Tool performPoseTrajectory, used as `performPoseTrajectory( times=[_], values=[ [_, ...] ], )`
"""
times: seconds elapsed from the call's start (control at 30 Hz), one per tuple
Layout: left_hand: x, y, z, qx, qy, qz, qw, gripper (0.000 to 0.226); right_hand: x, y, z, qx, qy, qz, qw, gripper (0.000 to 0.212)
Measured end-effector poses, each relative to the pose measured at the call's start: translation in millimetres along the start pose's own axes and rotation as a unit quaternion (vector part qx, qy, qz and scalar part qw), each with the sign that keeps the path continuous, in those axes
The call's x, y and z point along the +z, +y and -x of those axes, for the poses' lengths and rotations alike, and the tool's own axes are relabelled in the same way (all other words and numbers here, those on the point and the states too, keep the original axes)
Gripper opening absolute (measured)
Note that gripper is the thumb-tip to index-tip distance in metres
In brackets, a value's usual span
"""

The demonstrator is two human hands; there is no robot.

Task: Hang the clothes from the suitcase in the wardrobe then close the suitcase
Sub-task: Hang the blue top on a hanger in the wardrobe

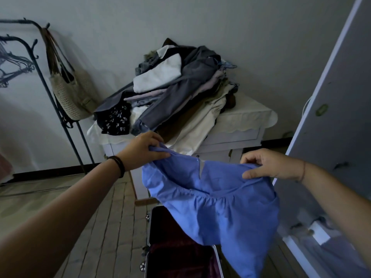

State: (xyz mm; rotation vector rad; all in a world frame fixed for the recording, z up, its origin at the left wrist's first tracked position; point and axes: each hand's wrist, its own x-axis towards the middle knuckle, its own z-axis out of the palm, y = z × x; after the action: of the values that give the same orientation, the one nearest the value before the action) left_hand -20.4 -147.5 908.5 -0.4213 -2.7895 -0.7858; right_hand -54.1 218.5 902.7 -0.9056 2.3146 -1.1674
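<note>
A blue gathered garment (216, 205) hangs spread out between both hands, above the open suitcase (170, 249) on the floor. My left hand (143, 150) pinches its upper left edge. My right hand (269, 165) pinches the upper right edge. The suitcase has a silver frame and a dark red lining, and the garment hides much of it. The wardrobe's pale door (329, 101) stands open along the right side. Empty hangers (14, 67) hang on a black metal rack (50, 97) at the far left.
A white cabinet (236, 137) against the back wall carries a tall pile of folded and loose clothes (176, 91). A woven bag (70, 93) hangs from the rack. The floor is wooden boards (96, 217).
</note>
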Motion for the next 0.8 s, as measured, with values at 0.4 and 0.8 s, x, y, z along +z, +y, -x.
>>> performPoseTrajectory(
  times=[0.4,0.8],
  values=[
    [-8,19,-5,0.001,-0.036,0.090,0.995,0.052,-17,-16,19,-0.045,0.306,0.040,0.950,0.062],
    [23,71,-38,0.010,-0.042,0.129,0.991,0.035,-45,-5,73,-0.007,0.369,-0.035,0.929,0.060]
  ],
)
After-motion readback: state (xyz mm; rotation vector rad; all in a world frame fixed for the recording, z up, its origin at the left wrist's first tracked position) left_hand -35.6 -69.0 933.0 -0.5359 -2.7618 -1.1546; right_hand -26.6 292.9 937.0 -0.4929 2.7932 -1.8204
